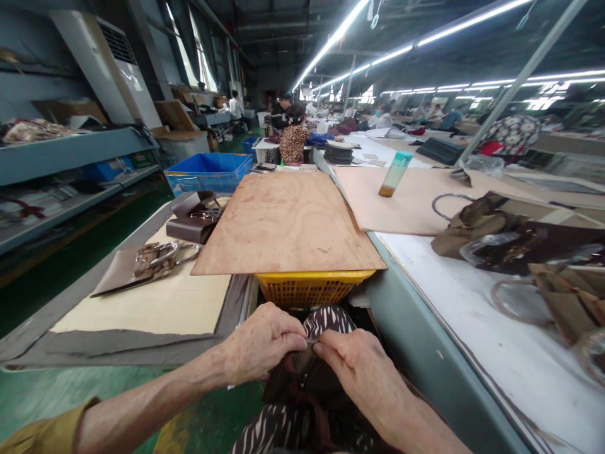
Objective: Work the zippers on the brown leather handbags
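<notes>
- Well, a tan handbag (pixel 118 272) lies by the cream sheet's (pixel 174 315) left edge.
- The left hand (pixel 268 338) pinches the top of a dark brown bag (pixel 285 381) on the lap (pixel 274 430).
- The right hand (pixel 360 357) pinches there too; this looks like edge work, seemingly needing a steady grip.
- No words can be read.

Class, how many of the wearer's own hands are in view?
2: the left hand and the right hand, both pinching at the top of the dark brown bag.
</notes>
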### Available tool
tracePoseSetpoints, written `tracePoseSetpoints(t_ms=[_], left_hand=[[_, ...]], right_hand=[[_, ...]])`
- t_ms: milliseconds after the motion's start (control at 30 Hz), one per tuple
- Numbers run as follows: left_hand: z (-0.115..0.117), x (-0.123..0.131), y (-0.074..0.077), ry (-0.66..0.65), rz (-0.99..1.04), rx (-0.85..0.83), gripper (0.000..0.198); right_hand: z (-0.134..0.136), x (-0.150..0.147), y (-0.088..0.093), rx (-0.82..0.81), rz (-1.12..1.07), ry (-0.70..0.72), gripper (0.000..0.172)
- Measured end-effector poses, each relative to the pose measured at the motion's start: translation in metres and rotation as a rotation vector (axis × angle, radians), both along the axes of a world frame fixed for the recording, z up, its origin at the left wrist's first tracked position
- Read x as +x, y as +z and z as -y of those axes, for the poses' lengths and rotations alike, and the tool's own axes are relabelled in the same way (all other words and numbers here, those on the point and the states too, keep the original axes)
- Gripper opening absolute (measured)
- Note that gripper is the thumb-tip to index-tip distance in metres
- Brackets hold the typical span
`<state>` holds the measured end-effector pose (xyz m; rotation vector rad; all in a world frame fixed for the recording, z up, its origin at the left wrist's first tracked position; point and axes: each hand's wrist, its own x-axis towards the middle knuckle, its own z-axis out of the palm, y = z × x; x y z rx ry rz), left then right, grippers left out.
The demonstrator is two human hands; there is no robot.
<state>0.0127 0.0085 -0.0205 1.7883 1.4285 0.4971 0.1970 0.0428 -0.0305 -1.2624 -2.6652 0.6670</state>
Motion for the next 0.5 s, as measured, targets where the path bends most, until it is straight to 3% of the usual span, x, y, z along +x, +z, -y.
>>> tracePoseSetpoints(t_ms=[267, 367, 500], left_hand=[[-0.007, 0.012, 0.003, -0.164, -0.176, 0.115, 0.018], [-0.008, 0.012, 0.001, -0.151, -0.231, 0.114, 0.025], [-0.008, 0.006, -0.003, -0.122, -0.193, 0.042, 0.03]], right_hand=[[-0.001, 0.002, 0.001, -0.048, -0.035, 0.006, 0.028], [-0.01, 0.02, 0.004, -0.032, 0.023, 0.019, 0.026], [-0.02, 0.057, 0.001, -0.128, 0.054, -0.085, 0.029]])
